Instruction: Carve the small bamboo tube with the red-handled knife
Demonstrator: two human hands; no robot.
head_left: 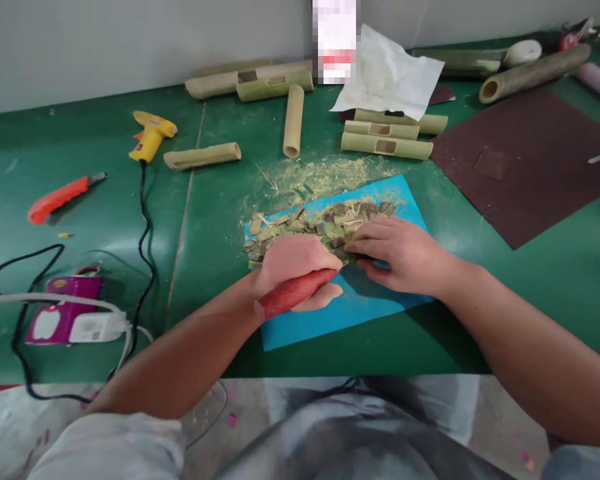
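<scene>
My left hand [297, 257] is closed round the red wooden handle [297, 293] of a tool, whose working end is mostly hidden near the chips. Fingers reaching into the pile of bamboo chips [325, 223], my right hand [403, 253] rests just beside the tool, its thumb apart from the other fingers. No held piece shows clearly in it. Both hands are over a blue sheet [300, 327], on which the brown and green chips and pale shavings lie heaped.
Cut bamboo tubes [387, 145] lie behind the sheet, some with rectangular openings. At left are a yellow glue gun [153, 137], an orange utility knife [65, 198] and a purple power strip [63, 310] with cables. A dark brown sheet [530, 167] lies right, white paper [387, 73] behind.
</scene>
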